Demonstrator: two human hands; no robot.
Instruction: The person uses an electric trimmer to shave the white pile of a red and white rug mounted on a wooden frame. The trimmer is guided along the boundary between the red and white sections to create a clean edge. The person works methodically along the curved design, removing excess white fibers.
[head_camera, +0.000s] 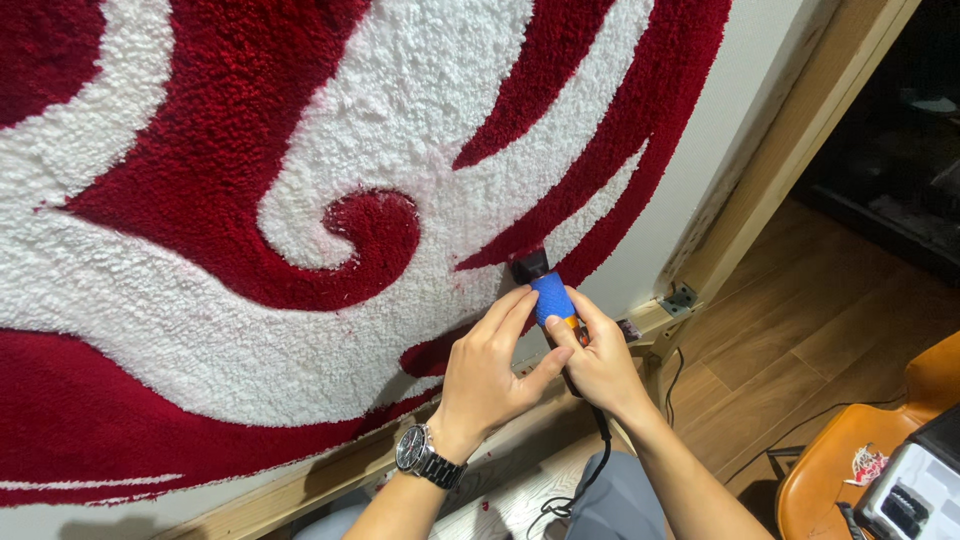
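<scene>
Up close, we hold a trimmer (545, 290) against a tufted rug (300, 200) stretched on a wooden frame (790, 140). Its body is wrapped in blue tape, with a dark head at the top and a strip of orange showing below the tape. The head touches the rug where a red band meets the white pile, near the lower right of the pattern.

Our 2 hands close around the trimmer from both sides. Our right hand (600, 365) grips its lower body, thumb laid along the tape. Our left hand (490, 370) curls against it from the left, fingertips resting on the blue wrap. A metal watch (425, 455) sits on the left wrist. A black cord (595, 455) drops from beneath the right hand towards our lap.

The rug is thick, nubbly yarn in deep red and white, worked into sweeping curves and 1 tight curl. Beyond its edge lies plain white backing cloth. A metal bracket (680, 297) joins the frame's corner. Wood-plank floor (800, 330) lies to the right, beside an orange chair (860, 440).
</scene>
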